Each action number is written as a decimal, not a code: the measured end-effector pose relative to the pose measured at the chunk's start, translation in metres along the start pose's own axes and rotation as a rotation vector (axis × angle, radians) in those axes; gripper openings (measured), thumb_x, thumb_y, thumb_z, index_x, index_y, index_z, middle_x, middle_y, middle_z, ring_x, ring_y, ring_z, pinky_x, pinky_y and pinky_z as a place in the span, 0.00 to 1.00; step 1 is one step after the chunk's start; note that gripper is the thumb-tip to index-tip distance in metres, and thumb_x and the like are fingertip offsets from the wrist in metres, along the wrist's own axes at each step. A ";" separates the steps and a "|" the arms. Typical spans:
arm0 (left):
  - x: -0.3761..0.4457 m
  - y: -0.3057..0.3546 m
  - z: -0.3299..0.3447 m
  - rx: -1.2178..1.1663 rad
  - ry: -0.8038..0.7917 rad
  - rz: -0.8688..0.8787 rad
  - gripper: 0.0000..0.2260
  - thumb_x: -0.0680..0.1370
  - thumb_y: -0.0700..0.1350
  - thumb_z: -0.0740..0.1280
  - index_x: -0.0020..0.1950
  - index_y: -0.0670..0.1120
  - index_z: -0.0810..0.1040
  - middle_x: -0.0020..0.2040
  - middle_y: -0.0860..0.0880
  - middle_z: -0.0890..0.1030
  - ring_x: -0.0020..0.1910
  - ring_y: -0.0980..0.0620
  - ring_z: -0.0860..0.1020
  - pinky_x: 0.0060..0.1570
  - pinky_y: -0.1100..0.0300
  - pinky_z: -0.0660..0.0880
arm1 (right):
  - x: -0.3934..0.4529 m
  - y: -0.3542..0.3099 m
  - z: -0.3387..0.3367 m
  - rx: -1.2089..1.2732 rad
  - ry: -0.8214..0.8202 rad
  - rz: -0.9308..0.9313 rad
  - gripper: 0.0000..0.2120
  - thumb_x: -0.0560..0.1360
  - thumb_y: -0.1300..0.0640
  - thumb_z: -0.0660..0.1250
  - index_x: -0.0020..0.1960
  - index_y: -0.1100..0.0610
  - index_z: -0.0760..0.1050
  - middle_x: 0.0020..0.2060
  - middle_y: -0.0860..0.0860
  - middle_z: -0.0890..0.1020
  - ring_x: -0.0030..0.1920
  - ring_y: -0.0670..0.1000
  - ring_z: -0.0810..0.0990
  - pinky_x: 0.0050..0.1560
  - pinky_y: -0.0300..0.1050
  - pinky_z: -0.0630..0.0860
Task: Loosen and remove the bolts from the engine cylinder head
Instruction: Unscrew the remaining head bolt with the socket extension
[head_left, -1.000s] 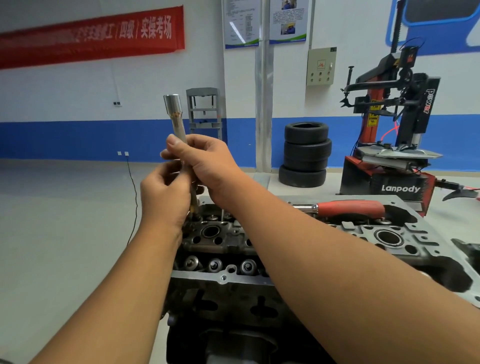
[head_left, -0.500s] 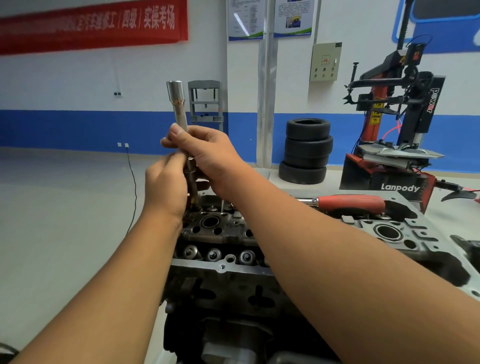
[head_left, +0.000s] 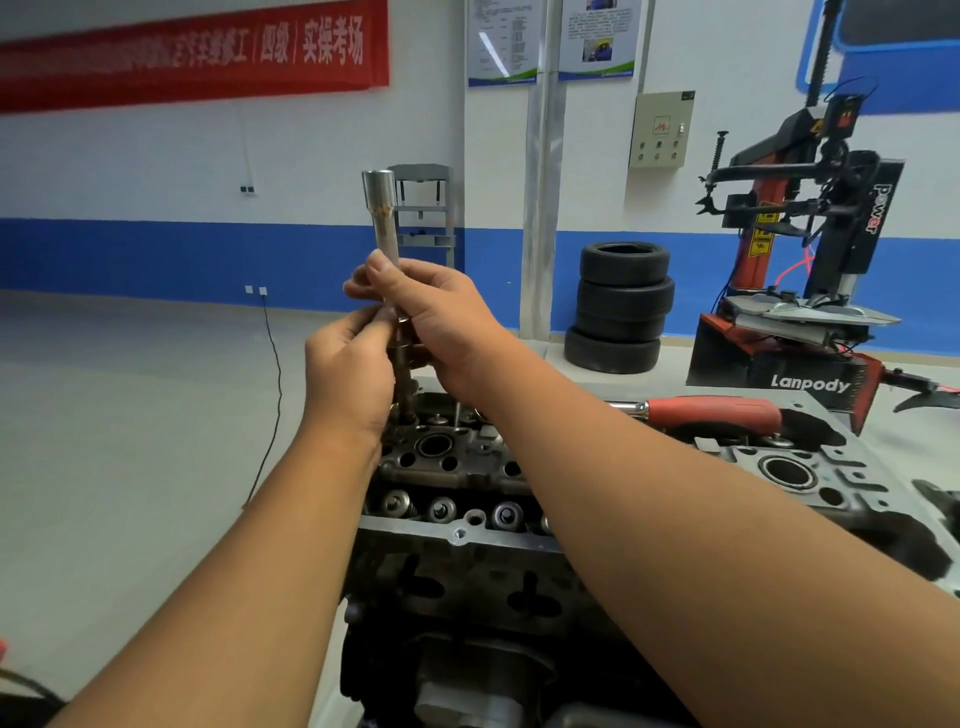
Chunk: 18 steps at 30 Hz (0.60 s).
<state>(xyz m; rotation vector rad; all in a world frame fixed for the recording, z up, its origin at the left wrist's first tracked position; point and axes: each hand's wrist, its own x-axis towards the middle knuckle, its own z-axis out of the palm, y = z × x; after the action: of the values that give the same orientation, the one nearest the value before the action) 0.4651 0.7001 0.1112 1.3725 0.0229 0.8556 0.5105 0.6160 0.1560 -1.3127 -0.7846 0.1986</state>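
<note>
— Hands first: left hand curled round the lower, darker part of the long socket extension, just above the cylinder head; right hand crossed over from the right, thumb and fingers pinched on the shaft higher up.

— And the tool itself?

— Upright, tilted slightly left at the top; wide silver end clear above both hands; lower tip down at the far left corner of the head, contact hidden behind the left wrist; cannot tell whether seated on a bolt.

— Edges?

— Near rim of the head pale and machined, with a row of round valve springs just behind it; left edge of the engine directly under the left forearm; bare floor beyond that edge, crossed only by a thin black cable.

— Right side?

— Tighter; red-handled wrench lying across the far top of the head, apart from both hands; tyre stack and tyre changer well behind, against the blue-banded wall.
</note>
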 end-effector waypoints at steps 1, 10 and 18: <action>0.001 0.000 0.000 0.004 0.016 0.000 0.13 0.84 0.48 0.65 0.45 0.55 0.87 0.43 0.49 0.88 0.49 0.40 0.87 0.50 0.36 0.84 | -0.001 0.000 0.000 0.004 -0.013 0.010 0.13 0.82 0.48 0.69 0.56 0.57 0.82 0.56 0.55 0.87 0.43 0.47 0.86 0.35 0.41 0.80; 0.002 -0.003 -0.003 0.047 0.011 0.049 0.07 0.82 0.51 0.71 0.45 0.55 0.86 0.42 0.51 0.87 0.45 0.50 0.87 0.44 0.47 0.86 | 0.004 0.004 0.001 -0.024 0.062 -0.038 0.11 0.81 0.51 0.71 0.45 0.57 0.78 0.54 0.58 0.87 0.44 0.55 0.85 0.42 0.53 0.84; 0.007 -0.009 -0.007 0.081 0.124 0.084 0.06 0.76 0.42 0.78 0.45 0.53 0.83 0.44 0.48 0.87 0.46 0.42 0.87 0.49 0.38 0.85 | 0.003 0.006 0.002 -0.046 0.031 -0.046 0.09 0.80 0.52 0.72 0.50 0.58 0.80 0.52 0.58 0.87 0.52 0.60 0.87 0.55 0.66 0.83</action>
<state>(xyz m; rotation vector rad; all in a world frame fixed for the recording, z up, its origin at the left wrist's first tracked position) 0.4717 0.7104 0.1047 1.4023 0.0972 1.0189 0.5134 0.6205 0.1514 -1.3371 -0.7965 0.1238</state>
